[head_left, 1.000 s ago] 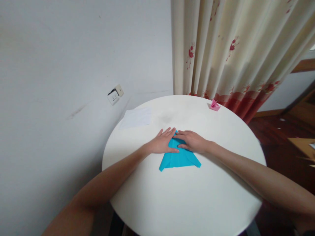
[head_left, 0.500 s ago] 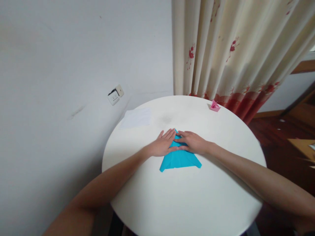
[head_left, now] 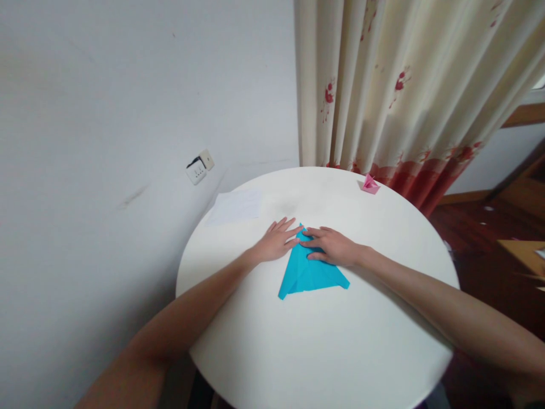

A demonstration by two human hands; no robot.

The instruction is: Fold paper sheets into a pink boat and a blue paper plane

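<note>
Blue paper (head_left: 313,271) mid-table (head_left: 323,346), folded to a point. Left hand (head_left: 276,242) flat, open at the left edge; right hand (head_left: 331,247) flat, pinning the top. Best pressing firmly outward for crisp creases.

We seem to be in a home, in a lived-in room: a flowered cream and red curtain (head_left: 400,96) hangs to a dark wooden floor (head_left: 477,227), a wall socket (head_left: 199,168) sits on the plain white wall (head_left: 128,113), and a small round white surface (head_left: 323,341) stands in the corner.
</note>
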